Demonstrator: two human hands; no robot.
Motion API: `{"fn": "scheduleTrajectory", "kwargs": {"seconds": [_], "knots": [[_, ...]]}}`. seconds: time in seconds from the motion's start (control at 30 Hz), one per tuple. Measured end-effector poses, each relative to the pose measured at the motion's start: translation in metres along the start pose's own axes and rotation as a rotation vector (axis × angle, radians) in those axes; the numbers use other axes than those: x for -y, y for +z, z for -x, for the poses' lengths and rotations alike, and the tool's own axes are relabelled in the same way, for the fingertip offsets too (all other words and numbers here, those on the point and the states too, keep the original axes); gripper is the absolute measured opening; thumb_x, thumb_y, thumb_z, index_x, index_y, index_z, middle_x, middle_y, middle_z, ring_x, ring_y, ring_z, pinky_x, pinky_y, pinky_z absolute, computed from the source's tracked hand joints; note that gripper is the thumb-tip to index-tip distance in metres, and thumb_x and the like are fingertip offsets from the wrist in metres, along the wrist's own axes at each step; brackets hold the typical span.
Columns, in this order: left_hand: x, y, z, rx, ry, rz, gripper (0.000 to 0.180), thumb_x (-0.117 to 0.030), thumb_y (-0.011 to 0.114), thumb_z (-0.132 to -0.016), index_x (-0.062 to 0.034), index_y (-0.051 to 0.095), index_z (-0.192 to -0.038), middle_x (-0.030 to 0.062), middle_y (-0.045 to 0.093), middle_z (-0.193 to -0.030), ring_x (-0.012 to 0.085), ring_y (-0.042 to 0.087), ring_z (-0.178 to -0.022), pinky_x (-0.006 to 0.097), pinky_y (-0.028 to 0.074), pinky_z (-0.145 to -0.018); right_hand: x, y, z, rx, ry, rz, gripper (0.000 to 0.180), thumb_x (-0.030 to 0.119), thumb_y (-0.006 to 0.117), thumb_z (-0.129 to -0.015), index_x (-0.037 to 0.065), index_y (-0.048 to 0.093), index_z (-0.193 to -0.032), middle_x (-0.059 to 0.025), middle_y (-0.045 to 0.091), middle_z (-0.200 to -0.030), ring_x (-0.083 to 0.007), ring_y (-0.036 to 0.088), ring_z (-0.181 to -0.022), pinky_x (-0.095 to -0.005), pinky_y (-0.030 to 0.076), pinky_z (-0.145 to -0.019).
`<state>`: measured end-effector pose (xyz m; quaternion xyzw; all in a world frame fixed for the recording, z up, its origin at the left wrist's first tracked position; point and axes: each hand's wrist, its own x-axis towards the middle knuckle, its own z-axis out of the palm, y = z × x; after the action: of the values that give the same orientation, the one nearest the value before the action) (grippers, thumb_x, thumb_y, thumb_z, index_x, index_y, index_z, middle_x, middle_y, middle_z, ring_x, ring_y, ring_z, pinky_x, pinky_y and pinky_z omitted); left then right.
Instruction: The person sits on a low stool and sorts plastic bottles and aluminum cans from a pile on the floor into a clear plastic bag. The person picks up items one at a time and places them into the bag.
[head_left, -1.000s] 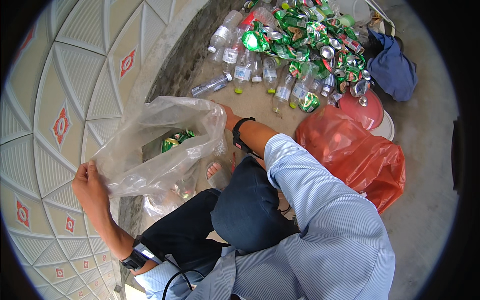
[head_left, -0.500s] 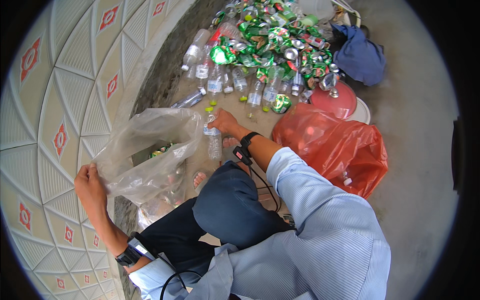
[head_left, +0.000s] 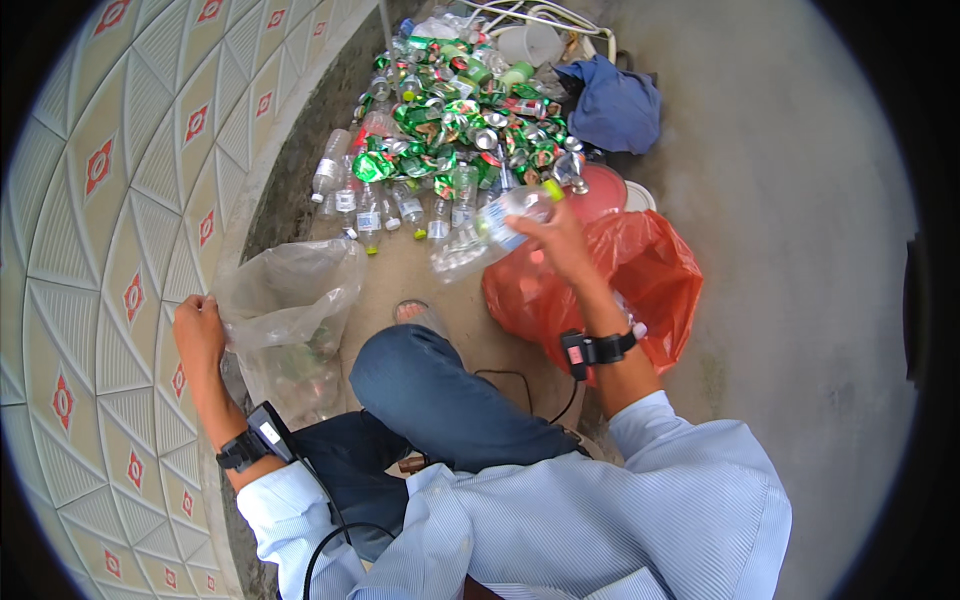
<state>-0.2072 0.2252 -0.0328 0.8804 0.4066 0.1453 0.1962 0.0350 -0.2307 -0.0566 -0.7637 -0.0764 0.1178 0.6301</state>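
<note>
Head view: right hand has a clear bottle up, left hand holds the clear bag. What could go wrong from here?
1. The left hand grips only one edge of the clear bag, so its mouth sags; a dropped bottle might miss it.
2. The right hand holds the bottle by its capped end, tilted; it may slip.
3. The knee sits between the hands, possibly blocking the path.

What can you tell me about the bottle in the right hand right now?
The plastic bottle is clear, thin-walled and looks empty, with a pale label band around its middle and a yellow-green cap at the upper right end. It is lifted off the ground and tilted, its base pointing down-left toward the clear bag. The right hand grips it near the neck end; nothing else touches it. It hangs between the pile of bottles and cans and the red bag.
</note>
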Motion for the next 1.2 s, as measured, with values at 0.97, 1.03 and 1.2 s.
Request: {"fn": "scheduleTrajectory", "kwargs": {"seconds": [0.97,1.03,1.2], "knots": [[0.038,0.027,-0.026,0.076,0.079,0.061,0.032,-0.023,0.062,-0.088,0.0053,0.073,-0.096,0.0284,0.071,-0.087,0.0412,0.072,-0.087,0.047,0.053,-0.082,-0.070,-0.206,0.122,-0.774,0.181,0.821,0.087,0.017,0.089,-0.069,-0.005,0.047,-0.142,-0.0257,0.061,-0.134,-0.0384,0.059,-0.125,-0.0413,0.047,-0.106],[0.035,0.027,-0.024,0.067,0.088,0.068,0.032,-0.024,0.063,-0.088,0.0056,0.073,-0.094,0.0286,0.071,-0.087,0.0419,0.071,-0.086,0.047,0.053,-0.081,-0.064,-0.202,0.124,-0.717,0.301,0.839,0.080,0.018,0.087,-0.072,-0.002,0.052,-0.141,-0.0245,0.066,-0.125,-0.0373,0.063,-0.120,-0.0433,0.050,-0.100],[0.028,0.023,-0.017,0.046,0.087,0.050,0.031,-0.024,0.063,-0.089,0.0061,0.072,-0.091,0.0287,0.070,-0.085,0.0423,0.071,-0.084,0.048,0.053,-0.079,-0.062,-0.188,0.121,-0.612,0.342,1.023,0.066,0.025,0.080,-0.079,0.002,0.059,-0.137,-0.0256,0.069,-0.119,-0.0378,0.066,-0.115,-0.0450,0.052,-0.096]]}}
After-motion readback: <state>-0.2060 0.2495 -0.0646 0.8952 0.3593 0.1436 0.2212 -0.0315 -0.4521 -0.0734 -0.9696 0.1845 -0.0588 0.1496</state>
